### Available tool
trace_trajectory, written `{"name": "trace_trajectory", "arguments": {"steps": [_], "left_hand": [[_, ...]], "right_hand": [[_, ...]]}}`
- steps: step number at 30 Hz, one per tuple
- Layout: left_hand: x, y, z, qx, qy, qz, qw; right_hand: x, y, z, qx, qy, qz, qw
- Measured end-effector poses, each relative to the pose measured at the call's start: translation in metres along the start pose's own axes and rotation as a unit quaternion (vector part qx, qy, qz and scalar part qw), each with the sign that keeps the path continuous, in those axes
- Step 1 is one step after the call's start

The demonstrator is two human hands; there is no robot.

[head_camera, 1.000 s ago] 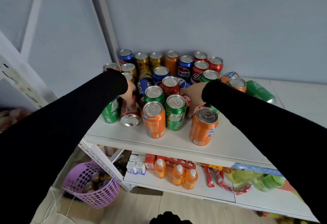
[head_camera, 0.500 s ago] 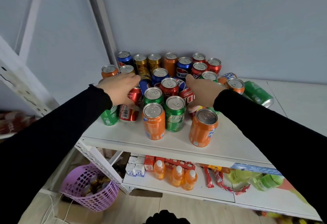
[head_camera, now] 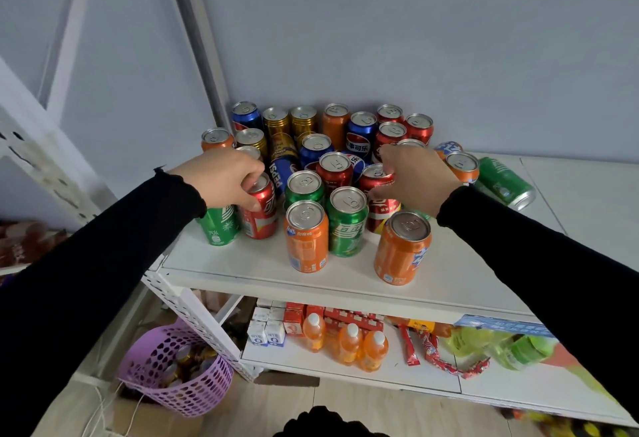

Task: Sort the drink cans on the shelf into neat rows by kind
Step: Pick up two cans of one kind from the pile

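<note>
1. We hold two red cans. Our left hand [head_camera: 224, 177] grips the top of the left red can [head_camera: 260, 211], fingers curled round its rim; it stands upright near the shelf's left front, touching a green can [head_camera: 218, 225] at its 9 o'clock.
2. Our right hand [head_camera: 413, 177] grips the top of the right red can [head_camera: 378, 201], fingers curled over the lid. We can't tell whether either can is lifted or on the shelf [head_camera: 345, 274].
3. Between the hands, at the 12 o'clock side: a third red can [head_camera: 334, 170], a green one [head_camera: 305, 187] and a lying Pepsi can [head_camera: 280, 174], all packed tight.
4. Front row toward 6 o'clock: orange can [head_camera: 306, 236] touching a green can [head_camera: 346, 220]; another orange can [head_camera: 403, 248] stands apart at their 3 o'clock.
5. Back cluster at 12 o'clock mixes blue, gold, orange and red; only the gold cans [head_camera: 290, 122] and back red cans [head_camera: 403, 124] sit partly grouped.
6. At 2 o'clock a green can lies on its side [head_camera: 506, 182] beside an upright orange one [head_camera: 461, 167].
7. Progress: early, we judge. No clean rows by kind; the reds are apparently being gathered first. Left to do: stand up the lying cans, split orange, green, blue, gold, line them up.
8. Outward: lower shelf with bottles [head_camera: 349, 343] and cartons; purple basket [head_camera: 179, 374] on the floor at 7 o'clock.
</note>
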State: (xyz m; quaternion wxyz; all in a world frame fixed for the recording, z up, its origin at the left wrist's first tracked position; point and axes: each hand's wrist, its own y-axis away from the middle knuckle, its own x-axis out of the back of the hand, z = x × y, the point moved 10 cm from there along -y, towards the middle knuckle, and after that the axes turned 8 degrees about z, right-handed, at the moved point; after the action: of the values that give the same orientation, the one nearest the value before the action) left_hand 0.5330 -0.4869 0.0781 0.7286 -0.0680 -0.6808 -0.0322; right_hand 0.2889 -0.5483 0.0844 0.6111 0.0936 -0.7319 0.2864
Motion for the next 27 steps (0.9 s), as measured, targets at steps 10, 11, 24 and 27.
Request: {"name": "trace_trajectory", "arguments": {"steps": [10, 11, 24, 27], "left_hand": [[-0.006, -0.011, -0.002, -0.007, -0.012, -0.105, 0.994], [-0.004, -0.012, -0.003, -0.004, 0.005, -0.121, 0.993], [-0.012, -0.101, -0.018, 0.025, -0.035, -0.137, 0.99], [-0.024, -0.115, -0.016, 0.021, -0.068, -0.15, 0.986]], "right_hand": [[-0.009, -0.009, 0.001, 0.0, 0.033, -0.161, 0.986], [-0.008, -0.012, 0.003, -0.005, 0.026, -0.176, 0.984], [-0.037, -0.093, 0.012, 0.006, 0.023, -0.233, 0.972], [-0.056, -0.103, 0.014, 0.024, 0.033, -0.273, 0.961]]}}
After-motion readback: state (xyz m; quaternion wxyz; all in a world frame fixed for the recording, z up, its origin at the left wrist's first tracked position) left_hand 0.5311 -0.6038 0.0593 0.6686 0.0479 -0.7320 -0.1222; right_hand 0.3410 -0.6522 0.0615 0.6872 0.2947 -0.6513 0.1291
